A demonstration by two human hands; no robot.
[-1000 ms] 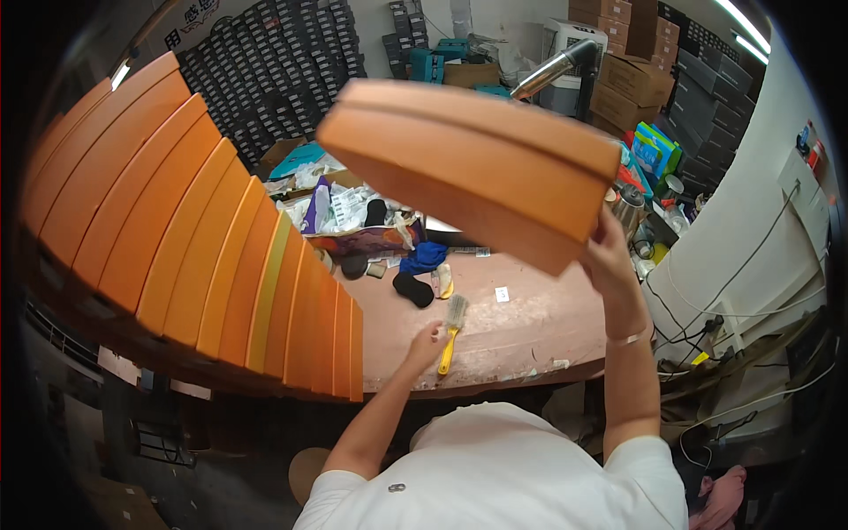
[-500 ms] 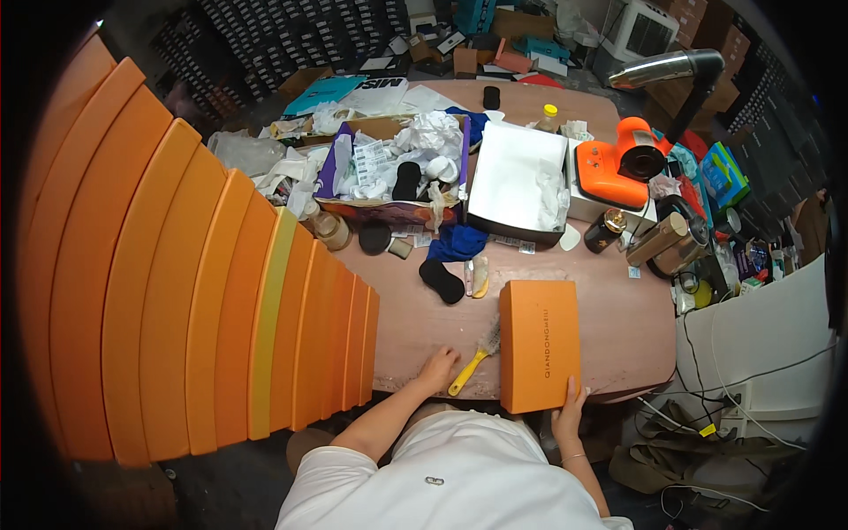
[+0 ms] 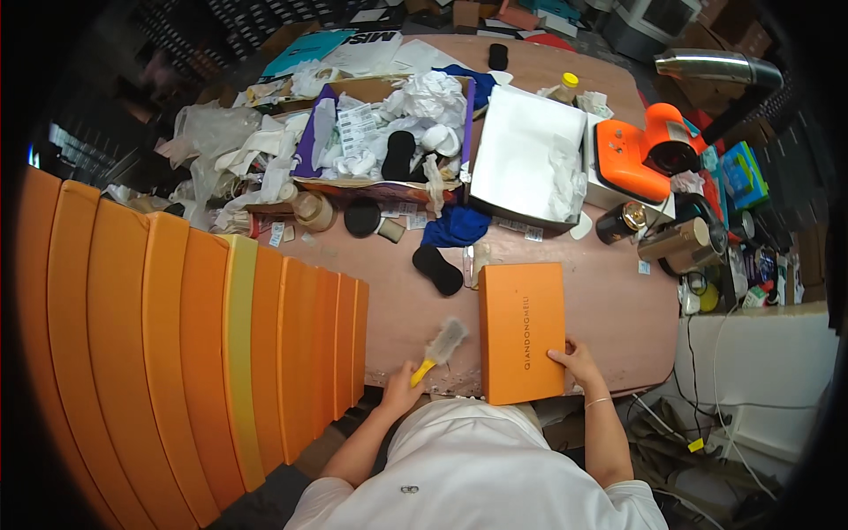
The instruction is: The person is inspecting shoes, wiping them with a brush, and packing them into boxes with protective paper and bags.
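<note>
Left hand (image 3: pixel 399 395) closed around yellow brush handle (image 3: pixel 424 371), handle mostly hidden in the fist, near end of orange box (image 3: pixel 521 331) overlapping the shirt, right hand (image 3: pixel 576 362) palm unseen, orange stack (image 3: pixel 177 353) cut off at left rim.

The orange box (image 3: pixel 521 331), held high in the air 1 second ago, now lies flat on the table (image 3: pixel 618 291) at 5 o'clock, the right hand (image 3: pixel 576 360) resting against its near right edge.
</note>
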